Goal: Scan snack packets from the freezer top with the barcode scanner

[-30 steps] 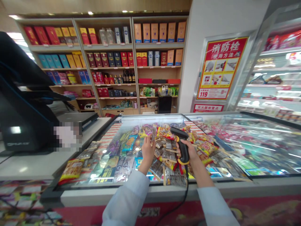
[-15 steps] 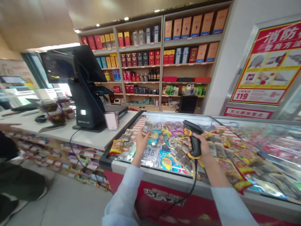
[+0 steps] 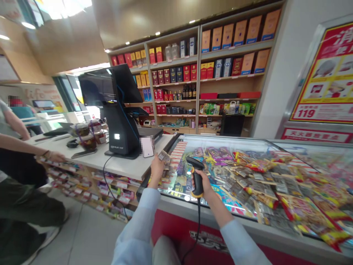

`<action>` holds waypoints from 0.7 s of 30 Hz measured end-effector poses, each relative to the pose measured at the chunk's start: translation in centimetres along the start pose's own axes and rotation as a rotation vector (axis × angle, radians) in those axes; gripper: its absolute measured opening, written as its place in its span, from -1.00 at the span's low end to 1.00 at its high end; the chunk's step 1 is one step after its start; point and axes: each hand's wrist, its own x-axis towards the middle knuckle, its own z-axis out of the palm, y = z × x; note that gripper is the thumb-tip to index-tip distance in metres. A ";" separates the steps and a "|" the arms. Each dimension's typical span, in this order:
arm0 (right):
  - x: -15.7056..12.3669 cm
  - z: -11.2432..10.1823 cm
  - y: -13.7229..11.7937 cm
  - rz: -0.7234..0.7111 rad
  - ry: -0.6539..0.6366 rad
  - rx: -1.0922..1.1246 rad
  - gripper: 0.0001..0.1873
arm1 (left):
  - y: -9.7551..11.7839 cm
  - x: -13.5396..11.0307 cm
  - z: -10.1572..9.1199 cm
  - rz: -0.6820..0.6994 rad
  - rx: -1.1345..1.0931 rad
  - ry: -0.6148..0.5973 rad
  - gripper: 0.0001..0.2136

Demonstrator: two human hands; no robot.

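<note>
My left hand (image 3: 157, 168) is closed on a small clear snack packet (image 3: 164, 157) with dark contents, above the left end of the glass-topped freezer (image 3: 248, 140). Other packets lie just beneath and beside it, partly hidden by the hand. In my right hand (image 3: 204, 183) a black and yellow barcode scanner (image 3: 197, 176) is gripped by its handle, upright over the glass, its head turned to the left. A cable runs down from the scanner past the freezer's red front. Many snack packets (image 3: 271, 184) are spread over the glass to the right.
On the white counter (image 3: 129, 165) at left stand a black checkout screen (image 3: 121, 110), a pale phone-like device (image 3: 147, 147) and stacked plastic tubs (image 3: 86, 138). Another person's arm (image 3: 46, 152) reaches the counter. Shelves of boxes (image 3: 176, 73) line the back.
The view has swung left. My left hand has carried the packet left toward the counter end of the freezer, and my right hand has brought the scanner left too.
</note>
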 end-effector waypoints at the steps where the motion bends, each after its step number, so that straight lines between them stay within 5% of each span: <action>1: 0.2 0.2 0.7 0.019 0.010 0.001 -0.72 | -0.2 0.0 0.1 0.010 0.039 -0.004 -0.47; 12: 1.0 0.6 3.7 -0.011 0.100 -0.033 -0.72 | -2.0 -0.3 1.3 -0.071 0.301 0.032 -0.64; 17: 0.7 0.6 4.0 -0.033 0.112 -0.044 -0.71 | -2.4 0.1 1.7 -0.038 0.227 -0.102 -0.59; 21: 0.7 0.7 4.0 -0.057 0.110 -0.037 -0.72 | -2.2 -0.2 2.2 0.043 0.297 -0.047 -0.55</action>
